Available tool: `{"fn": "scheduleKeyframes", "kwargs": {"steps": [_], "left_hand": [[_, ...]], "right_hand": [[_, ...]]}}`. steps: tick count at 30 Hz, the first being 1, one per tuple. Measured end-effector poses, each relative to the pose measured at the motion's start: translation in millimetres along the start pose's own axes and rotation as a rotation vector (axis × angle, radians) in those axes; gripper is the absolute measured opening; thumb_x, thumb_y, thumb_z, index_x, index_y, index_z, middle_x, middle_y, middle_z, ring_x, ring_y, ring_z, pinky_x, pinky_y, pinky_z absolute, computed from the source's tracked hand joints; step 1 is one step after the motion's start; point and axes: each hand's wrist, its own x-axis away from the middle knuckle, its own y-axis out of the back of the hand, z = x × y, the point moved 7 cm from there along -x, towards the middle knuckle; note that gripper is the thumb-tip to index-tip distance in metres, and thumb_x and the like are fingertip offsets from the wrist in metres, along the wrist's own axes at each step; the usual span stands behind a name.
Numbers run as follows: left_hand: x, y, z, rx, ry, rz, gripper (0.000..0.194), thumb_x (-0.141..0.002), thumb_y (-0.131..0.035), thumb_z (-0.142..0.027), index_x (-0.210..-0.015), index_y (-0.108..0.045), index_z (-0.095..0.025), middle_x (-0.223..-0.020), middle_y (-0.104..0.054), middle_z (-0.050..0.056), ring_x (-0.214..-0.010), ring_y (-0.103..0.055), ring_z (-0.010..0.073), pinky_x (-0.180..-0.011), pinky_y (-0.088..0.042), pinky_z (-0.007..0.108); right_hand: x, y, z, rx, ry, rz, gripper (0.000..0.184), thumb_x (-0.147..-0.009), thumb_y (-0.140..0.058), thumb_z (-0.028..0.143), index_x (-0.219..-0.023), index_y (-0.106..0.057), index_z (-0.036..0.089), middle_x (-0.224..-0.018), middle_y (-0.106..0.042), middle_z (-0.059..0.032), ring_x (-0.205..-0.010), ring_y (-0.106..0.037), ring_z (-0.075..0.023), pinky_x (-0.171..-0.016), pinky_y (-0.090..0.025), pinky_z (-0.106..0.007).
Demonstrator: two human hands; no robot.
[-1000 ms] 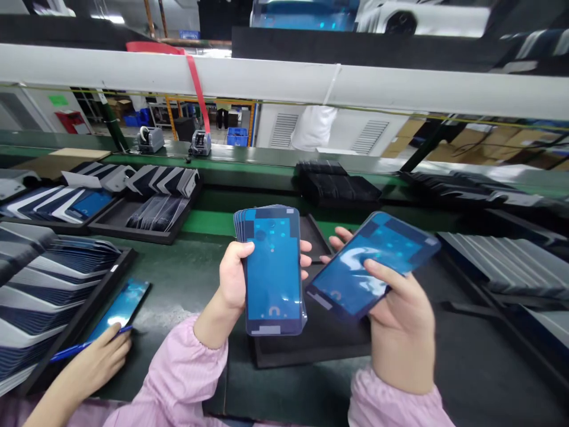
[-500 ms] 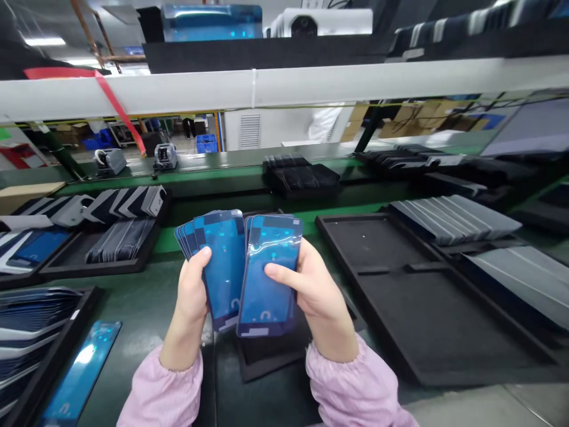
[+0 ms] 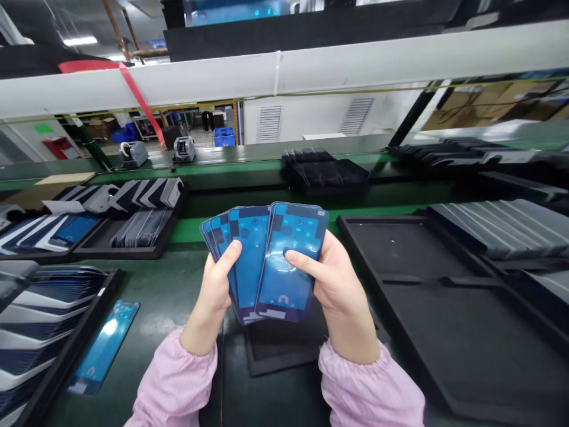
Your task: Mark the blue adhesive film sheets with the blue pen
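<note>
Several flat blue film-covered phone-sized panels are fanned out between my hands above the bench. My left hand [image 3: 219,277] grips the left part of the fan, thumb across the front of the left panels [image 3: 249,255]. On the right, my right hand [image 3: 335,279] pinches the front panel [image 3: 288,284], its thumb flat on the blue face and its fingers behind. The two groups overlap in the middle. Below them lies a black foam tray [image 3: 278,350], partly hidden by the panels and my right wrist. A single blue panel [image 3: 106,344] rests on the bench to the left.
At left, a black tray [image 3: 113,284] holds many stacked panels, with a further tray [image 3: 151,252] behind. On the right is a large black tray [image 3: 427,320] beside stacked grey panels [image 3: 502,228]. Tape dispensers [image 3: 184,149] stand at the back under a white beam [image 3: 213,77].
The two groups of panels have come together into one overlapping fan. My view has shifted, so the bench and trays sit differently in the picture.
</note>
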Motion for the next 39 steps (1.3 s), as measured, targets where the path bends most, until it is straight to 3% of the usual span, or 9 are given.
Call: {"fn": "scheduleKeyframes", "kwargs": {"steps": [9,15,20,24,28,35,39], "left_hand": [[-8.5,-3.8,2.6,-0.029,-0.008,0.135,0.065,-0.054,-0.097,-0.056,-0.099,-0.075,-0.014,-0.1,-0.079,0.013,-0.099,-0.076,0.0367,-0.092,-0.061,0.051],[-12.9,2.6,-3.8,-0.023,-0.014,0.076,0.081,-0.054,-0.087,-0.074,-0.104,-0.075,-0.012,-0.103,-0.078,0.017,-0.107,-0.073,0.0385,-0.096,-0.06,0.048],[-8.4,-7.6,-7.8,0.03,0.079,0.306,0.083,-0.069,-0.069,-0.085,-0.108,-0.077,-0.012,-0.114,-0.076,0.018,-0.096,-0.077,0.0333,-0.078,-0.065,0.039],[-6.0,-9.5,-7.8,0.05,0.113,0.341,0.091,-0.073,-0.055,-0.092,-0.11,-0.077,-0.012,-0.115,-0.075,0.02,-0.097,-0.076,0.0337,-0.077,-0.065,0.039],[-6.4,-9.5,-8.3,0.045,0.112,0.29,0.091,-0.078,-0.048,-0.092,-0.109,-0.077,-0.012,-0.113,-0.076,0.019,-0.098,-0.076,0.034,-0.079,-0.064,0.041],[-10.1,-7.8,-11.6,0.067,0.125,0.261,0.083,-0.085,-0.047,-0.087,-0.109,-0.076,-0.013,-0.113,-0.076,0.017,-0.101,-0.075,0.0335,-0.082,-0.064,0.041],[-12.4,-7.4,-11.8,0.08,0.142,0.268,0.081,-0.089,-0.043,-0.084,-0.107,-0.076,-0.013,-0.116,-0.075,0.016,-0.105,-0.074,0.0341,-0.084,-0.063,0.042]], "right_hand": [[-5.6,-12.2,-25.7,0.002,-0.137,0.111,0.047,-0.06,-0.096,0.033,-0.099,-0.073,0.021,-0.1,-0.079,-0.008,-0.09,-0.076,-0.0262,-0.082,-0.064,-0.038],[-9.7,8.1,-12.4,-0.134,-0.094,-0.128,0.045,-0.053,-0.099,0.031,-0.089,-0.072,0.024,-0.094,-0.079,-0.0037,-0.083,-0.077,-0.0269,-0.08,-0.067,-0.042],[-14.8,42.1,3.5,-0.142,-0.13,-0.245,0.055,-0.042,-0.101,0.031,-0.087,-0.071,0.024,-0.09,-0.079,-0.0018,-0.077,-0.076,-0.0251,-0.069,-0.067,-0.037],[-13.3,52.4,6.5,-0.095,-0.147,-0.284,0.055,-0.044,-0.1,0.032,-0.091,-0.072,0.024,-0.094,-0.079,-0.0035,-0.083,-0.076,-0.0253,-0.068,-0.066,-0.034],[-12.8,45.4,1.9,-0.028,-0.156,-0.216,0.054,-0.048,-0.099,0.04,-0.092,-0.072,0.026,-0.096,-0.078,-0.0052,-0.1,-0.075,-0.0286,-0.08,-0.066,-0.038],[-7.2,22.3,-7.1,-0.009,-0.24,-0.058,0.054,-0.051,-0.096,0.038,-0.098,-0.071,0.026,-0.095,-0.078,-0.0052,-0.079,-0.076,-0.0287,-0.067,-0.067,-0.041],[0.2,8.6,-11.5,-0.031,-0.311,-0.005,0.05,-0.054,-0.094,0.035,-0.099,-0.072,0.026,-0.095,-0.078,-0.0037,-0.086,-0.077,-0.0316,-0.077,-0.067,-0.05]]}}
